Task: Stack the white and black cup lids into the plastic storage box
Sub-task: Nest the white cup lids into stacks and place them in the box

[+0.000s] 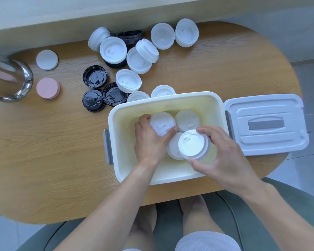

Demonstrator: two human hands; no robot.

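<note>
The white plastic storage box [116, 127] stands open on the wooden table, near its front edge. Inside it, my left hand [149, 140] grips a stack of white lids [161, 124] at the back left. My right hand [223, 153] holds another white lid stack [192, 144] above a white stack [173, 149] lying in the box. One more white stack [187, 120] sits at the box's back. Several white lid stacks [128, 80] and black lids [94, 76] lie scattered on the table behind the box.
The box's lid [266, 124] lies flat to the right of the box. A pink disc [47, 88] and a white disc [47, 59] lie at the left, next to a glass and metal vessel [9, 80]. A wall runs behind the table.
</note>
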